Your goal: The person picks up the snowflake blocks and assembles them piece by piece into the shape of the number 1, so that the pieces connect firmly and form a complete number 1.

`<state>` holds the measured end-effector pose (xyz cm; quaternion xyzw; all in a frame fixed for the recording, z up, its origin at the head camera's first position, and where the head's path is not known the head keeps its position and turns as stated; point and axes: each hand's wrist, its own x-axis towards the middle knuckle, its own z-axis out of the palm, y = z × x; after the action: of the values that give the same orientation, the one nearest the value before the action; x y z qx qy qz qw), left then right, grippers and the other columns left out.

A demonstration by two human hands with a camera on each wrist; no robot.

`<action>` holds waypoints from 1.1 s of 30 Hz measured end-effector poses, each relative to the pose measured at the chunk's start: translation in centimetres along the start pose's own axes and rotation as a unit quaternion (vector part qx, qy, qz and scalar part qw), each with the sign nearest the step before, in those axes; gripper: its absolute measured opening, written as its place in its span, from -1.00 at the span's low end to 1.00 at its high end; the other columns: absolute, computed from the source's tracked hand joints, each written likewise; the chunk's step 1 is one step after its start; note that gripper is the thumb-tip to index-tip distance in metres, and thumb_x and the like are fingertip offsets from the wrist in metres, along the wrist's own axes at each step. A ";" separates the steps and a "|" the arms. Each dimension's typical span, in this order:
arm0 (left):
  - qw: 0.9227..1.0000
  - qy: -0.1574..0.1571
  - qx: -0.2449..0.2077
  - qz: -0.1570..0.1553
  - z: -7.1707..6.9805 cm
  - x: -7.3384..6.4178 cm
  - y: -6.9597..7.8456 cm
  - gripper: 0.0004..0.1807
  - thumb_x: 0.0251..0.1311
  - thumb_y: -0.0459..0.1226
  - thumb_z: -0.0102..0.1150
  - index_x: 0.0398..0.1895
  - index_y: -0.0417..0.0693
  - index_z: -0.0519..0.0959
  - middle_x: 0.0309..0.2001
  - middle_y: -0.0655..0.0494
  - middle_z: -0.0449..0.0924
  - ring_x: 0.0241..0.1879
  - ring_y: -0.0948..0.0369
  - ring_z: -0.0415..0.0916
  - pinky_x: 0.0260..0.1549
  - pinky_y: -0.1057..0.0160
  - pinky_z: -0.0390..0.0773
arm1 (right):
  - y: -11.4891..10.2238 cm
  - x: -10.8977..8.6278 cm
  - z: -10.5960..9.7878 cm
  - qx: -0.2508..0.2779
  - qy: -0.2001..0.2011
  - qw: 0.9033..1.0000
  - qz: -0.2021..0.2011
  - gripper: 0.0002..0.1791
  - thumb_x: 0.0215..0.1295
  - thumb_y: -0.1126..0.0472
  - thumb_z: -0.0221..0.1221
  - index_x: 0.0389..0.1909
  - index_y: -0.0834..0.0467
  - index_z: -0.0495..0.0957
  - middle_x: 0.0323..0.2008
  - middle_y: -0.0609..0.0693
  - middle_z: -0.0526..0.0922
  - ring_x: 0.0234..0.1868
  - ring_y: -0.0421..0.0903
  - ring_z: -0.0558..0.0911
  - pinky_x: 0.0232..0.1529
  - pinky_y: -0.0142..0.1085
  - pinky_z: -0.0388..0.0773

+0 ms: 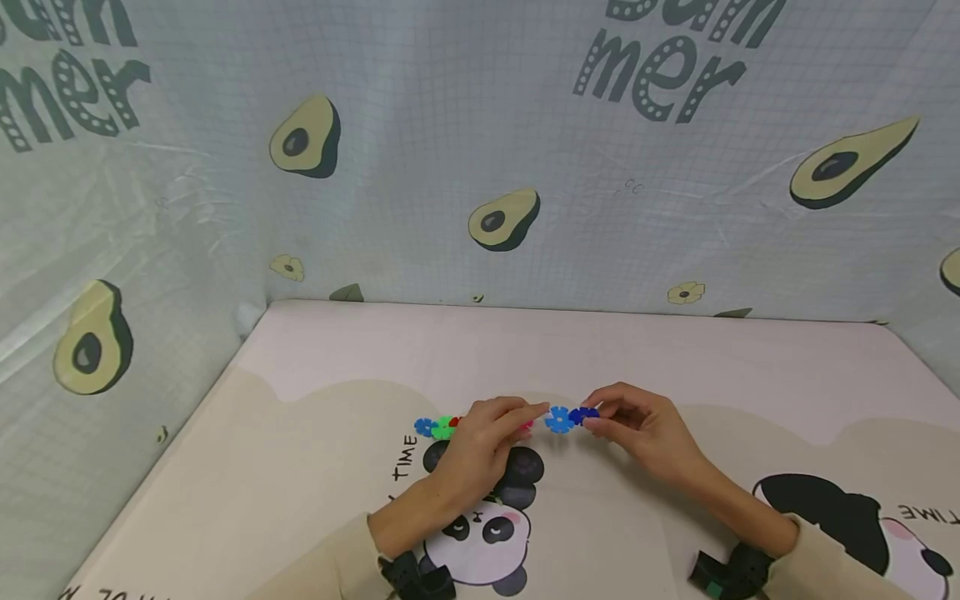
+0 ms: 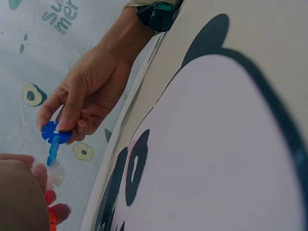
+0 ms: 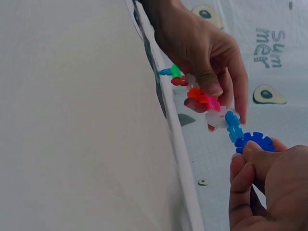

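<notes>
A chain of interlocking snowflake discs runs between both hands, above the printed tabletop. My left hand [image 1: 480, 442] grips its middle, at the orange disc [image 3: 196, 95] and pink disc [image 3: 212, 103], and partly covers them in the head view. Past that hand, the chain's left end shows a green disc [image 1: 443, 428] and a blue disc [image 1: 425, 427]. A clear disc [image 3: 216, 118] and a light blue disc [image 1: 558, 419] stick out on the right. With thumb and fingers my right hand [image 1: 648, 429] pinches a dark blue disc [image 1: 582, 415], which meets the light blue one at its edge.
The table [image 1: 315, 492] has a pale cover with panda prints, one panda face [image 1: 480, 546] below the left hand. A curtain [image 1: 405, 150] with avocado prints stands behind the table's far edge and along its left. Black cameras sit on both wrists.
</notes>
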<state>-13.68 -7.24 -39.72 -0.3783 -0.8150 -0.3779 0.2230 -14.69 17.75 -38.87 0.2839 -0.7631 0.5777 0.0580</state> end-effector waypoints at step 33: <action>1.000 0.001 -0.001 0.012 0.1 0.1 0.1 -0.63 0.12 -0.51 0.24 0.02 -0.11 0.64 -0.17 0.04 0.57 -0.13 0.14 0.51 -0.05 0.22 0.52 | 0.4 -0.2 0.5 -0.010 0.003 1.000 -0.001 -0.77 0.12 0.44 0.30 -0.24 0.11 0.62 -0.40 0.02 0.61 -0.49 -0.13 0.54 -0.55 -0.40 0.50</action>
<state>-13.67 -7.11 -39.68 -0.3876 -0.8098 -0.3766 0.2284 -14.57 17.45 -39.48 0.2818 -0.7686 0.5708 0.0639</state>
